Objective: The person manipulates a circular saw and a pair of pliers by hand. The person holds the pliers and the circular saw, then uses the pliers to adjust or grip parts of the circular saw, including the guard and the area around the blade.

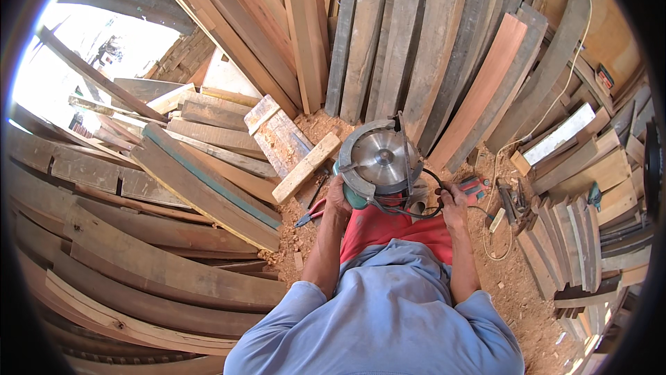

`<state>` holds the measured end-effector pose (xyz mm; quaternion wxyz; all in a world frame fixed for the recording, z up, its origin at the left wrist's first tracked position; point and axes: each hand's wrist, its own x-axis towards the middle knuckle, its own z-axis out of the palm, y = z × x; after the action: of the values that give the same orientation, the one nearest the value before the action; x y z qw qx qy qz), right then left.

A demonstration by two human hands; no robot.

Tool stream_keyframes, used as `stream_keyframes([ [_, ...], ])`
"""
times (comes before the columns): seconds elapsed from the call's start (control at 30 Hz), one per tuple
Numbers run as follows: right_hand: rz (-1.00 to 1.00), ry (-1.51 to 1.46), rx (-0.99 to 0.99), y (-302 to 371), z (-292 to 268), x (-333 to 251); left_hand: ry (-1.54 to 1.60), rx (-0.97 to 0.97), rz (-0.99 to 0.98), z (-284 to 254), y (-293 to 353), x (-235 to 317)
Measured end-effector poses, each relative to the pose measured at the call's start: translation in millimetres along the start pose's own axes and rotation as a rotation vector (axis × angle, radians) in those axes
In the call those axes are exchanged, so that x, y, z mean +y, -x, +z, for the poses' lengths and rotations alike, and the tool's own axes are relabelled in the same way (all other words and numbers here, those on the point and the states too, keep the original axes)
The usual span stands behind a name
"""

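Note:
A circular saw (378, 149) is held above my lap, its round steel blade facing up inside a grey metal guard. My left hand (338, 197) grips the saw's green body at its lower left side; the fingers are partly hidden under it. My right hand (453, 206) is closed around a black power cord (423, 216) that loops from the saw. Close to my left hand, pliers (310, 214) with red handles lie on the sawdust. A short wooden block (306, 167) rests just beyond them. Beside my right hand is a red and grey tool (474, 188).
Long planks (399, 49) lean upright ahead. Curved boards (159, 257) are stacked at the left, with more cut pieces (565, 240) at the right. A pale extension cord (497, 167) runs along the sawdust-covered floor (510, 299) to a small socket block (497, 219).

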<state>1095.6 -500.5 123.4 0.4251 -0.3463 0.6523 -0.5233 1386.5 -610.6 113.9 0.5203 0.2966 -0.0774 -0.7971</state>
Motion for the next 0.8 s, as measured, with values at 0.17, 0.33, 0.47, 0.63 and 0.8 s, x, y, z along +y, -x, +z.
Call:
stream_keyframes([
  [0.17, -0.004, 0.012, 0.003, 0, -2, 4, -0.006, -0.001, -0.013, -1, -2, 0],
  [0.33, -0.031, 0.006, -0.007, 0, -3, 4, -0.006, 0.017, 0.018, -16, -9, -1],
  [0.47, -0.075, 0.059, 0.026, -1, -5, 6, -0.009, 0.023, 0.009, -16, -10, -3],
  [0.63, -0.116, 0.062, 0.051, 1, -3, 1, -0.024, 0.033, -0.002, -5, -5, -2],
  [0.8, 0.02, -0.323, -0.21, 12, -3, -18, -0.033, -0.029, 0.019, -6, -5, -2],
])
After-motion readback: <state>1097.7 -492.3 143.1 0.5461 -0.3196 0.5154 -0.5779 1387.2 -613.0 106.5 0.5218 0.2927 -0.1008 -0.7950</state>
